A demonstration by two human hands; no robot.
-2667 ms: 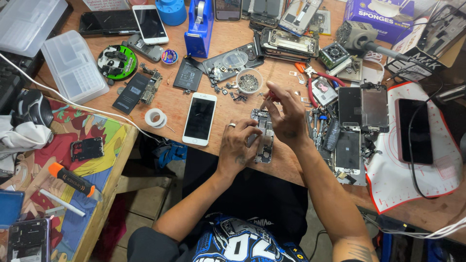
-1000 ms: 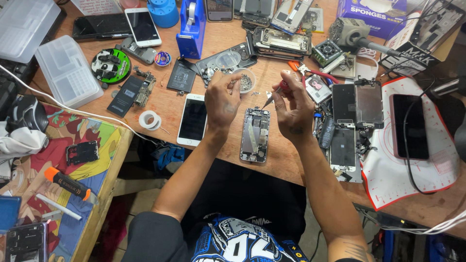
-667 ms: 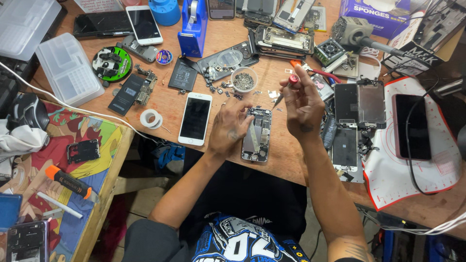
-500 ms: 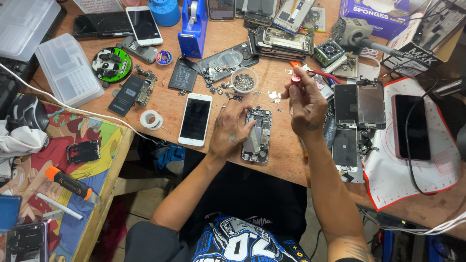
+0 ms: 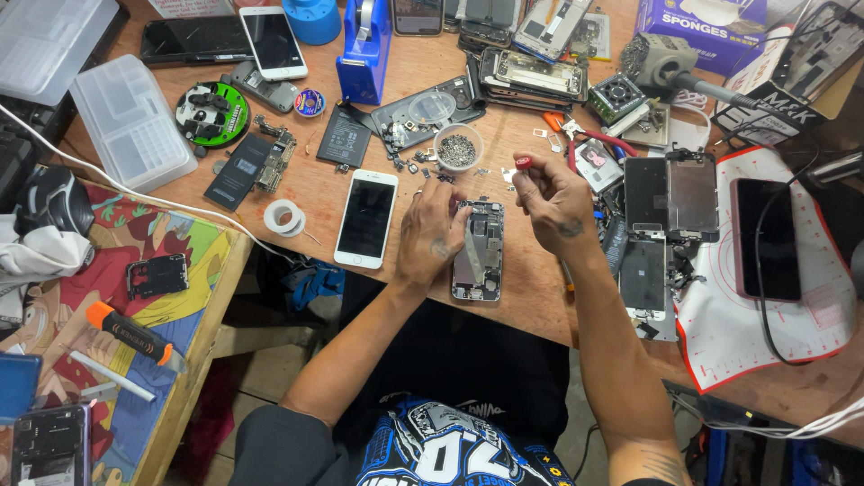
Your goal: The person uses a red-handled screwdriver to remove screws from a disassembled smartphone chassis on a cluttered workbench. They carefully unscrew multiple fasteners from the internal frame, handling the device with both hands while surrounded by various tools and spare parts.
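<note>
Opened phone (image 5: 479,252) lies under the left hand (image 5: 432,236), fingers spread flat, pressing its upper edge. Right hand (image 5: 551,200) pinches a red-capped screwdriver (image 5: 523,164) just above it. Insides exposed, screws in small bowl (image 5: 457,149) beyond the fingertips; disassembly looks midway.

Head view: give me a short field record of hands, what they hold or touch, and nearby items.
left hand: resting on the opened phone, fingers at its upper left edge
right hand: raised above the bench, pinching a red-capped screwdriver
opened phone: back up, insides exposed, lying flat on the wooden bench
left of it: white phone, screen up
above it: small bowl of screws
right of it: dismantled screens
</note>
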